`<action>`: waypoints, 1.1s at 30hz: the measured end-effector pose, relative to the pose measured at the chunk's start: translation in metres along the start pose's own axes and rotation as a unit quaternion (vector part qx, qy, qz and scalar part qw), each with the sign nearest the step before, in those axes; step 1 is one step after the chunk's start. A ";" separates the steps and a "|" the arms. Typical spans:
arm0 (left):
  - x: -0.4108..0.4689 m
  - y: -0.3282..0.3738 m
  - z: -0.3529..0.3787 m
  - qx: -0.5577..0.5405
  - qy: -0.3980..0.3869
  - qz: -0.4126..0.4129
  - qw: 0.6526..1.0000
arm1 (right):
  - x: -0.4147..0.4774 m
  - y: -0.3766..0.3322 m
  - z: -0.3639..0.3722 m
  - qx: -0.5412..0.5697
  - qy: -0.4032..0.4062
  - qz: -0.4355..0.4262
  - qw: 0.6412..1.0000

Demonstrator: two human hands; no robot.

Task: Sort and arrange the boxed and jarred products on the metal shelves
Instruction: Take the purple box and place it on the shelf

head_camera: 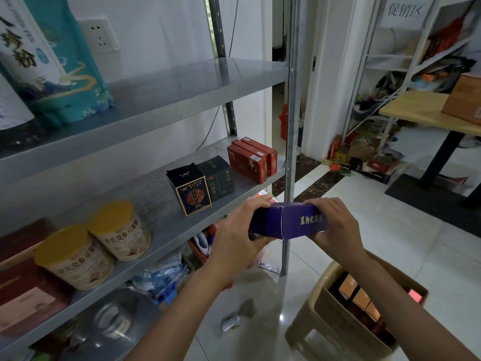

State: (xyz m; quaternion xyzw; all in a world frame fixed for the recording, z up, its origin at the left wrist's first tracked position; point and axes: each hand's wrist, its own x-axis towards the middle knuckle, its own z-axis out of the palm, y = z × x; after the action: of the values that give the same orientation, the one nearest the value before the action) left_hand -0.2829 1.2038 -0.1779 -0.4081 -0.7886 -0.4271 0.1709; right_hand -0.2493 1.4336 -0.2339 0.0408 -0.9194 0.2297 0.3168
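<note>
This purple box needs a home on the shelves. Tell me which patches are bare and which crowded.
The upper shelf is bare from the teal bag to the right post. The middle shelf has a bare patch between the yellow-lidded jars and the dark boxes. Crowded: its right end, dark boxes beside red boxes; its left end, jars and flat maroon boxes.

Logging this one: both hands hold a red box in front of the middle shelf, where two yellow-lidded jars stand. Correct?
No. The head view shows the box in the left hand and right hand is purple, not red. It is held before the middle shelf, where two yellow-lidded jars stand.
</note>
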 end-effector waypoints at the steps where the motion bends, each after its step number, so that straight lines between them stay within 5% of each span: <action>1: 0.001 -0.002 0.002 0.010 0.007 0.012 1.000 | 0.001 -0.001 -0.002 -0.006 0.012 -0.006 1.000; 13: -0.008 0.000 0.009 0.146 0.167 0.138 0.965 | 0.012 -0.015 -0.014 -0.007 0.053 -0.039 0.998; 18: -0.005 0.002 0.002 0.171 0.170 0.160 0.957 | 0.022 -0.018 -0.017 0.010 0.079 -0.065 0.995; 33: -0.019 0.012 -0.022 0.317 0.268 0.248 0.875 | 0.061 -0.053 0.029 0.228 0.048 -0.001 0.972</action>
State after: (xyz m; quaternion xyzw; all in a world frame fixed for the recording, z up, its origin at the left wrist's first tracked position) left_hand -0.2636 1.1801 -0.1701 -0.3840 -0.6790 -0.1904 0.5961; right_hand -0.3019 1.3774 -0.1962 0.1016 -0.8263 0.4347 0.3434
